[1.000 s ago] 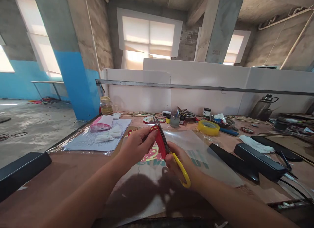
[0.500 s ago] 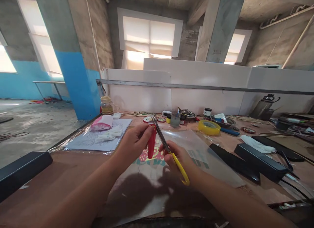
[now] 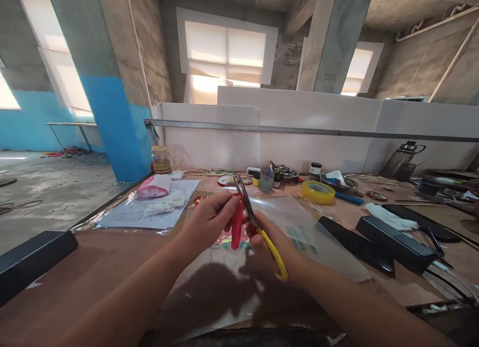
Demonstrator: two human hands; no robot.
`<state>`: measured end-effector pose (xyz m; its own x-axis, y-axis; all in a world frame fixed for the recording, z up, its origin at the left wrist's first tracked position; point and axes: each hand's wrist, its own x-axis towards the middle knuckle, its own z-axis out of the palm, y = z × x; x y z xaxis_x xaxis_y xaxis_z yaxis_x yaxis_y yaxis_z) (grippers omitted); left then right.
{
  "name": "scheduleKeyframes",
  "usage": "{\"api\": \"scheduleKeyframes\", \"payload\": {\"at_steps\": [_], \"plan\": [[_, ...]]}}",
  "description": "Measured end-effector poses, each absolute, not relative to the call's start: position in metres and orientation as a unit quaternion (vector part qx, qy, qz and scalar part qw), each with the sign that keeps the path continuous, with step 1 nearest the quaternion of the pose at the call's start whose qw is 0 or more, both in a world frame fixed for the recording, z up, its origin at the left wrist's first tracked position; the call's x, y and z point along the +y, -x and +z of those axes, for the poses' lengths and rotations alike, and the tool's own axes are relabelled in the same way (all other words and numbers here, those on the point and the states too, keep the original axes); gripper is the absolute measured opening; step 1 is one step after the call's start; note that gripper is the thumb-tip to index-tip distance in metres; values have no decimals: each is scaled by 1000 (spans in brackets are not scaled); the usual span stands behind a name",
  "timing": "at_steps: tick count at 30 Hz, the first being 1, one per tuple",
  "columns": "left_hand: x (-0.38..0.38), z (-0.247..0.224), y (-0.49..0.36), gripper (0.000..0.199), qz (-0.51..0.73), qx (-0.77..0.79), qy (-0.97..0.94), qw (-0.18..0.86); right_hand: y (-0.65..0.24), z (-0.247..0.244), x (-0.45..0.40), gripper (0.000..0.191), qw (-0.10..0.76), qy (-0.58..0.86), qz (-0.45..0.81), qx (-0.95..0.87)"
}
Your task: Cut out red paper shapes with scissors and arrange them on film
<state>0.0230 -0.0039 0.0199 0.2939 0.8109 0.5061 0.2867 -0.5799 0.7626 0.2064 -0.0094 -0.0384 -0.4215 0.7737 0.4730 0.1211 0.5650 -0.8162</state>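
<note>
Between thumb and fingers, my left hand (image 3: 209,222) pinches a narrow red strip (image 3: 236,228), which looks like folded cloth or ribbon and hangs down. Yellow-handled scissors (image 3: 272,252) are in my right hand (image 3: 271,237), their blades pointing up and away, slightly parted. The blades lie right beside the upper part of the strip; whether they touch it I cannot tell. Below both hands a translucent sheet (image 3: 284,212) covers a printed pattern in pink, yellow and green, partly hidden by my hands.
To the left lie white papers (image 3: 123,207) with a pink-and-white packet (image 3: 153,186). A glass jar (image 3: 161,162) stands behind them. On the right are a yellow tape roll (image 3: 318,192), a black box with cables (image 3: 398,245) and a dark bottle (image 3: 400,160). A white partition (image 3: 318,110) backs the table.
My left hand has shifted slightly to the right with the red strip, bringing it closer to the scissors. The blades now look a little more parted.
</note>
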Motion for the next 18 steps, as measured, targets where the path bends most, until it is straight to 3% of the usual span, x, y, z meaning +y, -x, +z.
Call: {"api": "scheduleKeyframes", "payload": {"at_steps": [18], "plan": [[-1,20,-15,37,441,387,-786,192,-210,-40,-2,54,447,321,361,-753]]}}
